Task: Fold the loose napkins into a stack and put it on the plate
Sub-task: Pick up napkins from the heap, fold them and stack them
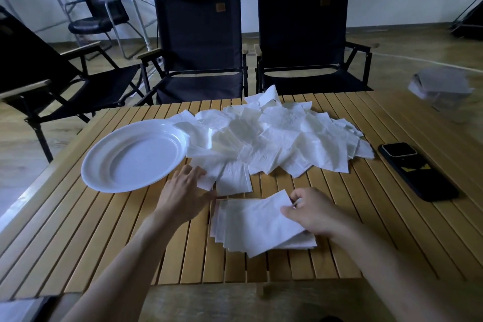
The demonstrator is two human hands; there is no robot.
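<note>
Our right hand (pixel 311 214) pinches the top napkin (pixel 261 219) on the near stack (pixel 219 225); our left hand (pixel 183 191), fingers straight, touches loose napkins (pixel 274 138) beside the plate (pixel 136 157).

White top napkin (pixel 261 218) pinched in right hand (pixel 311 213), white stack (pixel 219 226) beneath the grip, white loose napkins (pixel 277 138) beyond it, white plate (pixel 133 154) to its left, black phone (pixel 415 171) with yellow eye motif to its right, honey-yellow slatted table (pixel 104 232), black chairs (pixel 201 42) with tan patches.
</note>
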